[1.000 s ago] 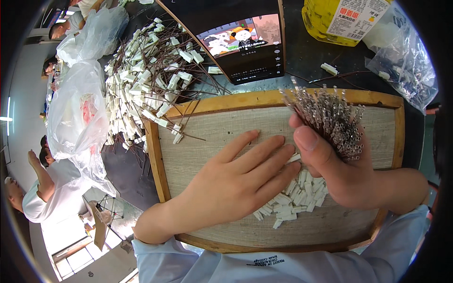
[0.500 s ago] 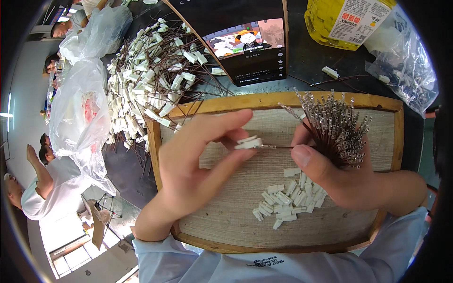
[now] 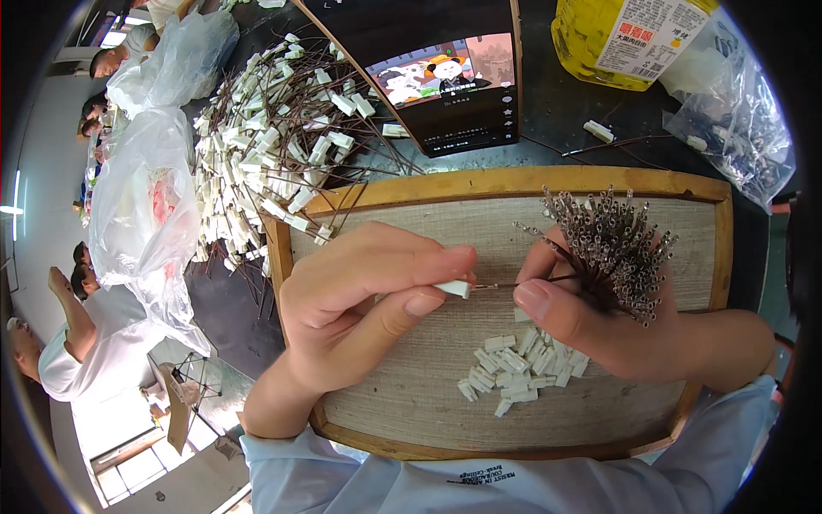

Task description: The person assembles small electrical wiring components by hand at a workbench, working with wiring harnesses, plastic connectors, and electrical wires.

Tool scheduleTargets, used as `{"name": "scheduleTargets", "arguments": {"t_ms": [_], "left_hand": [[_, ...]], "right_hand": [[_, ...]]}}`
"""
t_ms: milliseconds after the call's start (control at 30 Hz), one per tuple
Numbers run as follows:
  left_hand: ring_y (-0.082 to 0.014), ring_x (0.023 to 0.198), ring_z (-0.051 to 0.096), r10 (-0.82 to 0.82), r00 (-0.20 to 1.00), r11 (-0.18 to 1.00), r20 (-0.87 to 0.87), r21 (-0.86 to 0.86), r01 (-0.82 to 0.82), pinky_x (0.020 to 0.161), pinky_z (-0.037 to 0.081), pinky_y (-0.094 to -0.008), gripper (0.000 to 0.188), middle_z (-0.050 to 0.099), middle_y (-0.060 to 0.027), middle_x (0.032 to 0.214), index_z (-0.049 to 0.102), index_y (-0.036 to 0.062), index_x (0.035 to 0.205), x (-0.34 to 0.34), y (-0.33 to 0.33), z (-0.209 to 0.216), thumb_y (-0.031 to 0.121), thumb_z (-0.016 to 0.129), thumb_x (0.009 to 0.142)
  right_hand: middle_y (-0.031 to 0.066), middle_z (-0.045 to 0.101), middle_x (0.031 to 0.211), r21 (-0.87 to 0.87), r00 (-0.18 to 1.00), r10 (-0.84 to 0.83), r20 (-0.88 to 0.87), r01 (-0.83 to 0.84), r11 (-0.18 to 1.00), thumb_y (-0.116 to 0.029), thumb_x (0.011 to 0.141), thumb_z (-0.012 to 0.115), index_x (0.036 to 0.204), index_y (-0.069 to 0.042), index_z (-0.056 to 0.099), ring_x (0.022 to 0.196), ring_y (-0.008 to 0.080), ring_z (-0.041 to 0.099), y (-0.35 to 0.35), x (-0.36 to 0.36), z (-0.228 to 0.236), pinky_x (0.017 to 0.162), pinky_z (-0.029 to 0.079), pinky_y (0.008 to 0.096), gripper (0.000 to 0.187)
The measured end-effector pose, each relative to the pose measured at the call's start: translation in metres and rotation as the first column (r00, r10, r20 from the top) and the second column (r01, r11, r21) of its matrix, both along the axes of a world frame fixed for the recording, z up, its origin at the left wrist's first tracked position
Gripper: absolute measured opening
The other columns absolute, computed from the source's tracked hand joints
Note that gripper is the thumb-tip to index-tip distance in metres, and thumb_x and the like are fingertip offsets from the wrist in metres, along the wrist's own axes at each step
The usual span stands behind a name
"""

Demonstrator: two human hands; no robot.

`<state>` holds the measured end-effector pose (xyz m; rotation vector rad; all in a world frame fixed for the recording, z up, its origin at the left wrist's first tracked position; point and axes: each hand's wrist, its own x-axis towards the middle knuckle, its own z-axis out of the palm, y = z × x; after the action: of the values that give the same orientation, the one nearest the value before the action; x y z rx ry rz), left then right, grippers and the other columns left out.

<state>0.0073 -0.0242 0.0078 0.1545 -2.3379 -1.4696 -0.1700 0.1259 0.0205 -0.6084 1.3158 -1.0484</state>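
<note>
Tray: shallow, grey wood-grain board in a yellow-brown wooden frame (image 3: 479, 182), on a black desk (image 3: 235, 308).
Loose pile: small white rectangular plastic housings (image 3: 527, 364), between tray centre and near edge; axes at all angles.
Left hand (image 3: 351, 313): over the tray's left half; thumb and forefinger pinching one housing, other fingers curled.
Pinched housing (image 3: 456, 289): white plastic block, above tray centre; long axis roughly left-right, exposed end toward the tray's right edge.
Single wire (image 3: 508, 285): thin, brown, nearly in line with that housing; silvery metal terminal (image 3: 485, 286) pointing left, at the housing's end. Cannot tell if inserted.
Right hand (image 3: 612, 343): over the tray's right half; closed around the bundle, thumb and forefinger on the single wire.
Bundle: brown wires with silvery metal tips (image 3: 612, 244), fanned; tips mostly toward the tray's far edge and far right corner.
Heap: white housings on brown wires (image 3: 265, 163), on the desk past the tray's far left corner; some overhang the frame.
Phone: dark, upright screen (image 3: 441, 111) showing a cartoon, beyond the far edge.
Far right: yellow clear container (image 3: 629, 38); crumpled clear plastic bag (image 3: 745, 137) beside it.
</note>
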Motion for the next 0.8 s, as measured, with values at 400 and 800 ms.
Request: {"name": "scheduleTargets", "arguments": {"t_ms": [400, 800], "left_hand": [[-0.0262, 0.092, 0.064, -0.033, 0.998, 0.957, -0.044, 0.286, 0.044, 0.079, 0.051, -0.0332, 0.031, 0.066, -0.0182, 0.096, 0.062, -0.0079, 0.100, 0.000, 0.010, 0.004, -0.014, 0.067, 0.069], [-0.0253, 0.104, 0.054, 0.491, 0.836, 0.417, -0.244, -0.777, -0.472, 0.089, 0.041, -0.0387, 0.026, 0.060, -0.0124, 0.105, 0.063, 0.0031, 0.099, 0.004, -0.002, 0.027, -0.002, 0.062, 0.073]], "right_hand": [[-0.0029, 0.055, 0.068, -0.256, 0.988, 0.080, -0.131, -0.112, 0.960, -0.016, 0.086, 0.060, 0.083, -0.003, 0.061, 0.064, 0.0029, 0.049, 0.004, 0.000, -0.016, 0.056, 0.039, 0.0207, 0.014], [-0.0040, 0.046, 0.063, -0.220, 0.958, -0.281, 0.048, 0.285, 0.933, -0.023, 0.093, 0.053, 0.102, -0.006, 0.053, 0.052, 0.0034, 0.038, 0.000, 0.008, -0.019, 0.047, 0.032, 0.0210, 0.019]]}}
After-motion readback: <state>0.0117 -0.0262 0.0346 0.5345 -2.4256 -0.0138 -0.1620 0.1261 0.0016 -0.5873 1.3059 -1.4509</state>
